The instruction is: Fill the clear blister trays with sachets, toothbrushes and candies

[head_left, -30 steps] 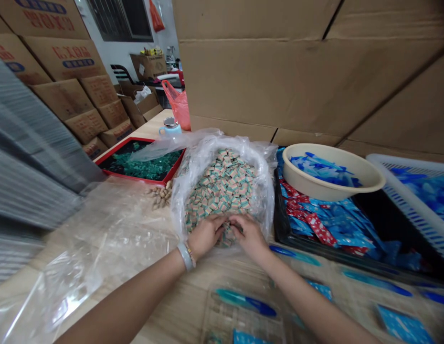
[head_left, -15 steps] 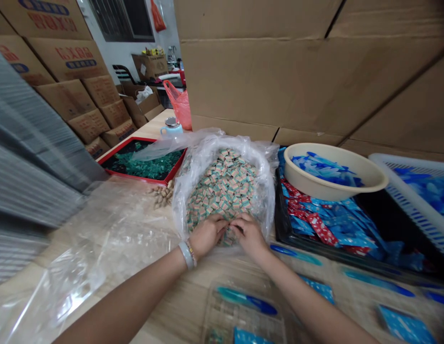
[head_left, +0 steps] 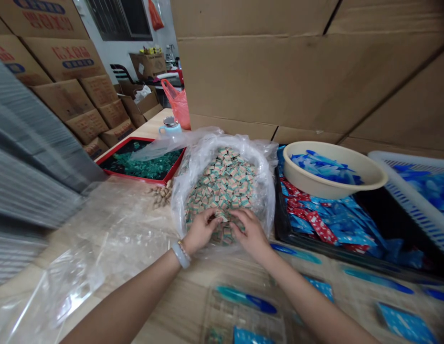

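Well, just below the centre of the frame, both hands are over the small pink-and-green pieces (head_left: 227, 184) heaped in a clear plastic bag (head_left: 178, 208), its rim folded around them. The left hand (head_left: 200, 232) curls its thumb and fingers close together at a few pieces; they blur there, so I cannot tell whether it pinches one. The right hand (head_left: 251, 234) is bent inward beside it, a gap between thumb and forefinger, fingertips near the same pieces.

Left of the bag lie brown nuts (head_left: 161, 196) and a red-rimmed tray (head_left: 141, 179) of green bits. At the right of the frame, a cream basin (head_left: 333, 188) of blue pieces sits above blue and red packets (head_left: 324, 227) in a black tray (head_left: 281, 222), with a white basket (head_left: 397, 191) beside it.
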Available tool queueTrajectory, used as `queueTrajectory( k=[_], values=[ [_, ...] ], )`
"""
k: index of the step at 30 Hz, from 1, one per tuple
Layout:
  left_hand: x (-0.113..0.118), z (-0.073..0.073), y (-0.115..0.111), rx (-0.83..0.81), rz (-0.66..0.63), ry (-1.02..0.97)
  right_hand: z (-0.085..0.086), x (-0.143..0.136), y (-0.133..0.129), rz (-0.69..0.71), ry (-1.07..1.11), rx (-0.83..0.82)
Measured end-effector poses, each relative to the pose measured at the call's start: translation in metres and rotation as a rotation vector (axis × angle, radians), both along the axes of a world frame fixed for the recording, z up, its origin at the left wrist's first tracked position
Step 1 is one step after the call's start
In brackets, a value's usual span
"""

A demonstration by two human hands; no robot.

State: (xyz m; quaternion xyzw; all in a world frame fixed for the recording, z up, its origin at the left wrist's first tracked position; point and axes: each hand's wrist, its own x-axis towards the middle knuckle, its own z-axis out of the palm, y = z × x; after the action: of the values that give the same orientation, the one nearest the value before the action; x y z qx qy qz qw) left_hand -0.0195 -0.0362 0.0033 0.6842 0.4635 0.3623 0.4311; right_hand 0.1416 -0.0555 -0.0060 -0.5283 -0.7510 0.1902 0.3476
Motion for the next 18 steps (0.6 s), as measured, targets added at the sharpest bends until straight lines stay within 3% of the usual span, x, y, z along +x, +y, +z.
queueTrajectory(
  k=[4, 8, 12, 18],
  values=[
    [0.007, 0.003, -0.003, -0.102, 0.008, -0.161, 0.000, -0.005, -0.002, -0.008, 0.173, -0.068],
    [0.007, 0.006, -0.007, -0.158, 0.006, -0.185, -0.004, -0.003, -0.003, -0.026, 0.233, -0.083],
    [0.006, 0.006, -0.008, -0.058, 0.021, -0.094, -0.005, 0.000, -0.005, 0.028, 0.161, -0.032],
    [0.011, 0.011, -0.011, 0.025, 0.055, 0.030, -0.006, -0.003, -0.010, -0.019, 0.010, -0.018]
  ],
)
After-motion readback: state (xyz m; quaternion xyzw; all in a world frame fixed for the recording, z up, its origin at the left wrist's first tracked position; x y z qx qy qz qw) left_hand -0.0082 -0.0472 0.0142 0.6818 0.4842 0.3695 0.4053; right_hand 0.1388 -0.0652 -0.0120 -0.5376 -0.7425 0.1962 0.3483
